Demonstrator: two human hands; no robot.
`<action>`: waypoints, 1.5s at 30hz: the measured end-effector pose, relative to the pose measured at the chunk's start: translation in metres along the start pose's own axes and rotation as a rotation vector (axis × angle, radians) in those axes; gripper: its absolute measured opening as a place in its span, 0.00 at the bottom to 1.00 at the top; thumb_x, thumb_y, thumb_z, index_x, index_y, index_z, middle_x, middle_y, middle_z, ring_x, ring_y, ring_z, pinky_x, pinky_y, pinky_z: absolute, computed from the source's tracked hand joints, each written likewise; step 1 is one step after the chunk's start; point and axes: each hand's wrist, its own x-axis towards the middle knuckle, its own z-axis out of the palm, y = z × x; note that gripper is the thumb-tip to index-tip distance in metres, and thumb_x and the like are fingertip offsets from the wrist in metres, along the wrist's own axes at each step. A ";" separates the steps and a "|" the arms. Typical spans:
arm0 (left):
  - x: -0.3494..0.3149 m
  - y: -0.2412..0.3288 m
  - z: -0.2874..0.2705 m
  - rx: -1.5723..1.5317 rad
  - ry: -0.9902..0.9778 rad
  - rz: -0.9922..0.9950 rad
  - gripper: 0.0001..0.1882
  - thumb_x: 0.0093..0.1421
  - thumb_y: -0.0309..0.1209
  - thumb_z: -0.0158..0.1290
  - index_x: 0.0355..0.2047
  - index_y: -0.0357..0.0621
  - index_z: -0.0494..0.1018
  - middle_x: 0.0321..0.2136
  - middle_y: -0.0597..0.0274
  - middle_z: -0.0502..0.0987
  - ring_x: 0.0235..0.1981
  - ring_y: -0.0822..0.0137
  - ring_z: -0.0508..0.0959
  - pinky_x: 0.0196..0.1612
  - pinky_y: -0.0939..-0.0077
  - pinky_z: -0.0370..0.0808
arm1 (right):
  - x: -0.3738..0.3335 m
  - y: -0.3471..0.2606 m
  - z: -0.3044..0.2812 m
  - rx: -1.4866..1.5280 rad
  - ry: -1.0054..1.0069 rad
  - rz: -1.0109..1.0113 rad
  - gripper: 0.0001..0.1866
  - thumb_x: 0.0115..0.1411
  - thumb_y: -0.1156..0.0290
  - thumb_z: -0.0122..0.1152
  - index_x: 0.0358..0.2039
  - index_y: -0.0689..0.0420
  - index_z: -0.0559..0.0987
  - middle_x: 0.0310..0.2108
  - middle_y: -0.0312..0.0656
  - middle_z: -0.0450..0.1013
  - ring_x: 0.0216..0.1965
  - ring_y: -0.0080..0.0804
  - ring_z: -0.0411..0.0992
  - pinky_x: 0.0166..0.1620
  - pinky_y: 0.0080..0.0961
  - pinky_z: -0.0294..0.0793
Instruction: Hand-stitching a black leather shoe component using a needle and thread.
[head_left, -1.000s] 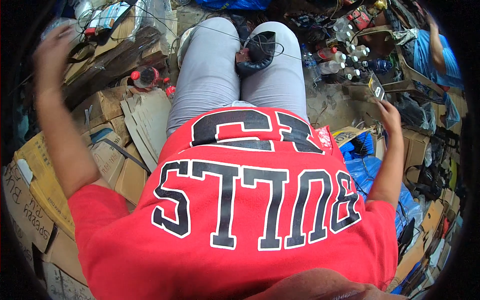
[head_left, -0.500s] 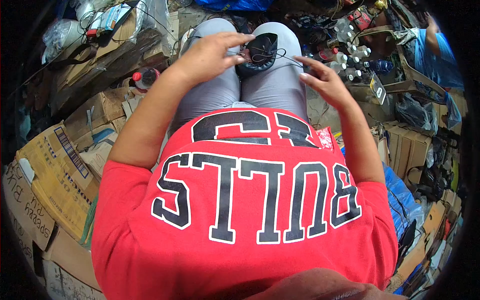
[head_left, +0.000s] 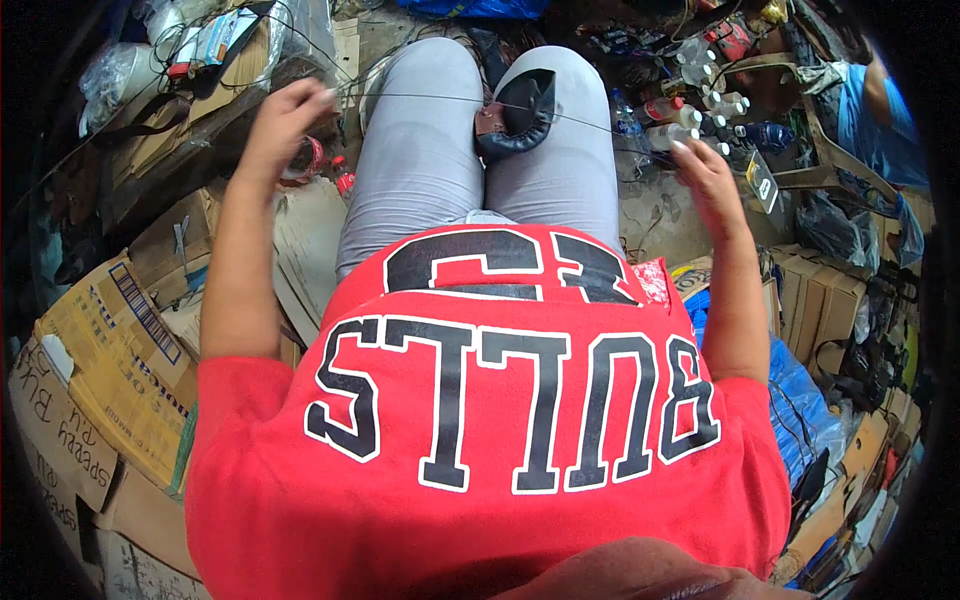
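Note:
Between my knees sits a black, shoe-like leather piece [head_left: 520,138] with a padded rim and a brown part on its left side. A thin dark thread [head_left: 420,97] runs out of it to both sides, drawn nearly straight. My left hand [head_left: 284,125], slightly smeared by motion, is closed on the thread's left end, beyond my left thigh. Out past my right thigh, my right hand [head_left: 710,185] pinches the other end between thumb and fingers. Any needle or tool in either hand is too small to make out.
Cardboard boxes [head_left: 120,345] lie at my left, with red-capped bottles [head_left: 343,176] near my left thigh. Several small bottles [head_left: 690,115] stand beyond my right hand. A wooden frame [head_left: 825,165] stands at the right, above a blue plastic sheet [head_left: 800,410].
Both hands have moved apart, the left one far to the left and the right one outward. The thread, loosely looped over the black piece before, is now stretched out.

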 end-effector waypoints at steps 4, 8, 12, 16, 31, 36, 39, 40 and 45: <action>-0.006 -0.005 -0.020 -0.100 0.168 -0.112 0.11 0.61 0.35 0.48 0.38 0.42 0.73 0.32 0.71 0.74 0.24 0.83 0.64 0.28 0.86 0.61 | 0.001 0.028 -0.042 0.080 0.055 0.106 0.14 0.60 0.57 0.53 0.36 0.55 0.76 0.27 0.26 0.61 0.24 0.15 0.56 0.29 0.15 0.56; 0.016 0.020 0.021 0.146 0.278 0.160 0.19 0.59 0.31 0.51 0.51 0.42 0.69 0.48 0.61 0.73 0.49 0.73 0.71 0.49 0.82 0.68 | 0.015 0.018 -0.026 -0.154 0.150 -0.013 0.17 0.63 0.60 0.49 0.49 0.52 0.74 0.31 0.31 0.62 0.24 0.18 0.58 0.31 0.16 0.61; 0.034 0.072 0.104 0.339 -0.045 0.744 0.23 0.51 0.29 0.59 0.48 0.46 0.71 0.42 0.60 0.75 0.44 0.70 0.73 0.46 0.79 0.69 | 0.023 -0.043 0.045 -0.314 -0.026 -0.291 0.14 0.58 0.72 0.55 0.45 0.52 0.77 0.30 0.34 0.65 0.26 0.20 0.63 0.34 0.17 0.66; 0.058 0.093 0.141 0.296 -0.333 0.460 0.17 0.49 0.30 0.60 0.40 0.43 0.74 0.38 0.60 0.75 0.38 0.66 0.75 0.42 0.74 0.70 | 0.033 -0.065 0.074 -0.346 -0.164 -0.512 0.09 0.52 0.79 0.60 0.35 0.58 0.79 0.30 0.36 0.71 0.30 0.21 0.70 0.34 0.19 0.70; 0.081 0.078 0.146 -0.029 -0.730 0.091 0.14 0.53 0.34 0.58 0.37 0.40 0.77 0.28 0.68 0.73 0.29 0.77 0.70 0.35 0.81 0.67 | 0.027 -0.044 0.092 -0.290 -0.155 -0.569 0.09 0.48 0.83 0.61 0.31 0.57 0.80 0.30 0.35 0.71 0.32 0.21 0.72 0.37 0.17 0.71; 0.080 0.084 0.144 0.114 -0.796 0.175 0.16 0.55 0.33 0.56 0.43 0.42 0.76 0.30 0.67 0.74 0.32 0.75 0.71 0.37 0.81 0.67 | 0.008 -0.046 0.094 -0.374 -0.097 -0.590 0.11 0.46 0.81 0.61 0.31 0.54 0.80 0.28 0.39 0.71 0.32 0.31 0.73 0.37 0.24 0.70; 0.085 0.078 0.144 0.115 -0.794 0.237 0.17 0.54 0.33 0.56 0.45 0.46 0.75 0.31 0.68 0.79 0.30 0.77 0.72 0.35 0.82 0.68 | 0.000 -0.064 0.097 -0.750 -0.058 -0.727 0.10 0.46 0.79 0.58 0.29 0.52 0.80 0.28 0.41 0.70 0.32 0.37 0.71 0.38 0.31 0.67; 0.085 0.080 0.145 0.114 -0.799 0.238 0.17 0.54 0.33 0.56 0.45 0.46 0.75 0.31 0.68 0.79 0.30 0.77 0.72 0.35 0.82 0.68 | -0.002 -0.069 0.098 -0.750 -0.055 -0.722 0.10 0.46 0.79 0.58 0.29 0.52 0.80 0.28 0.41 0.70 0.32 0.37 0.71 0.38 0.31 0.67; 0.087 0.084 0.145 0.254 -0.799 0.356 0.14 0.54 0.29 0.54 0.42 0.44 0.76 0.30 0.64 0.74 0.32 0.70 0.72 0.39 0.77 0.69 | -0.005 -0.103 0.105 -1.207 -0.149 -0.832 0.12 0.47 0.80 0.50 0.30 0.53 0.80 0.28 0.44 0.69 0.35 0.41 0.70 0.39 0.33 0.64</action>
